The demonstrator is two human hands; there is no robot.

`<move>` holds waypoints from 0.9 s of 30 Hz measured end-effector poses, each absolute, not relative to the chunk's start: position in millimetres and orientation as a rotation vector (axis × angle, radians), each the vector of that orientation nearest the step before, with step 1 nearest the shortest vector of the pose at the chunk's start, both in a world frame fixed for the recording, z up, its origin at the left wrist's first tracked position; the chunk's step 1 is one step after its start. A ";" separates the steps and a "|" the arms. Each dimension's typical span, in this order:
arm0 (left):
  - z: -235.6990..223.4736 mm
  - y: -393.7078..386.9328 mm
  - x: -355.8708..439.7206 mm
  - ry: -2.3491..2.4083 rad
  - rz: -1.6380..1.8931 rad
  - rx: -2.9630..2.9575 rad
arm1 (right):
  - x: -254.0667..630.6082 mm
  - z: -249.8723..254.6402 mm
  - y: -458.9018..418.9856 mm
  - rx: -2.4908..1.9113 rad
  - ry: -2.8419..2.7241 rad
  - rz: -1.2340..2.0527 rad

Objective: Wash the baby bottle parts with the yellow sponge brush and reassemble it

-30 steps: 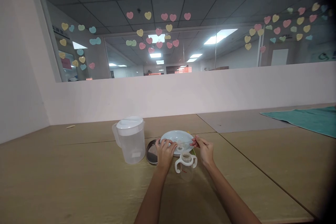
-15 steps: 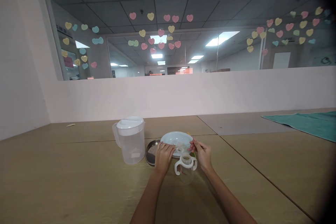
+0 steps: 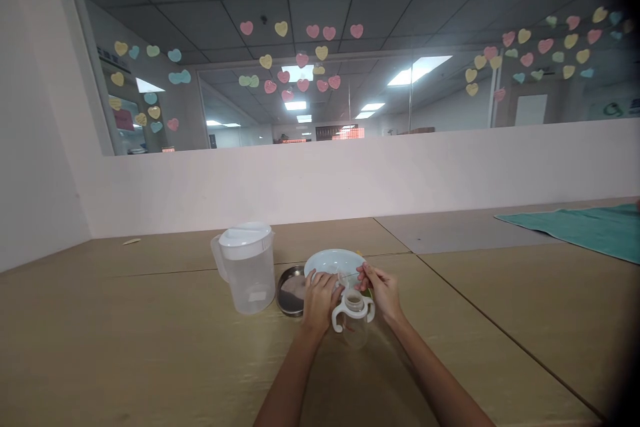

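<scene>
My right hand (image 3: 381, 285) pinches one end of a thin pale rod (image 3: 351, 274) held nearly level above the light blue dish (image 3: 334, 256). At the rod's other end my left hand (image 3: 321, 299) has its fingers closed round a small see-through piece (image 3: 342, 278), too blurred to name. Just in front of both hands, a clear baby bottle (image 3: 355, 333) stands upright without a lid, a white two-handled ring (image 3: 339, 317) around its neck. Behind my right fingers something yellow-green (image 3: 367, 292) is mostly hidden.
Left of my hands is a round metal dish (image 3: 290, 291) with something pale in it. Beside that stands a lidded translucent pitcher (image 3: 247, 273). A green cloth (image 3: 585, 230) lies at the far right. A low wall with a window (image 3: 300, 180) bounds the table's back.
My left hand has shifted slightly right, closer to my right hand and the bottle neck. More of the metal dish now shows. The view has turned a little.
</scene>
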State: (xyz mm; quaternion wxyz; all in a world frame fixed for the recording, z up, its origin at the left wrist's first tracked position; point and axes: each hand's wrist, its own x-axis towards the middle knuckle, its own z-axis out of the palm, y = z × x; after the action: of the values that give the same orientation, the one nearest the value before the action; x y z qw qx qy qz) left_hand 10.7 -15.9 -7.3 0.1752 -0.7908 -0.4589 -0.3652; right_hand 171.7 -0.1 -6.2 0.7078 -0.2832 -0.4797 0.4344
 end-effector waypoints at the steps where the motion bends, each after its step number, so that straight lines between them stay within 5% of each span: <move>1: -7.3 -15.8 11.6 -1.319 -1.030 -2.228 | 172.1 -5.7 -0.8 -0.630 -1.071 0.960; 19: -15.1 -3.5 -23.9 -1.521 -1.077 -2.044 | 227.8 5.1 8.4 -0.552 -0.561 0.673; 27: -12.5 -3.1 -27.4 -1.556 -1.063 -2.088 | 204.5 -24.5 20.8 -0.992 -1.000 0.561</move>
State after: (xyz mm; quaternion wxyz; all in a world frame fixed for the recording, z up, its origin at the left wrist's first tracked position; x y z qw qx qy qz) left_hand -27.4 -3.1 -12.5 0.1639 -0.7323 -0.5457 -0.3729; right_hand 204.5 20.8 -24.5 0.7261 -0.4499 -0.4535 0.2544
